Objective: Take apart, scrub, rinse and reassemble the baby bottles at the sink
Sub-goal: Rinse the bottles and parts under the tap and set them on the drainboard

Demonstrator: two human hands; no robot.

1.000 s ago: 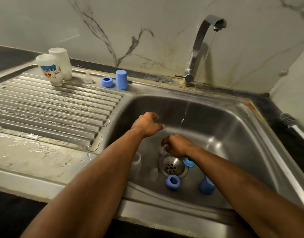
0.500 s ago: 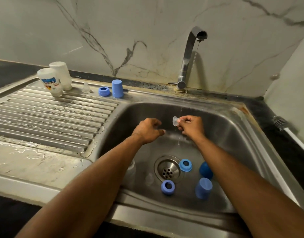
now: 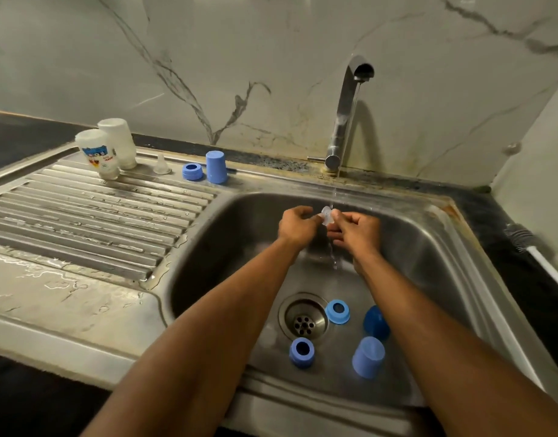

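Clear soft teat (image 3: 326,215) pinched by both hands, left (image 3: 298,227) and right (image 3: 358,231), under running water.

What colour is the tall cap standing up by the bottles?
Blue. The tall cap shows best in the head view.

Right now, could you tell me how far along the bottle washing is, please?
Set out on the drainboard: two bottles, a teat, a ring and a cap. In hand: both hands hold a clear teat under the stream. Left in the sink: two rings and two caps; nothing is reassembled.
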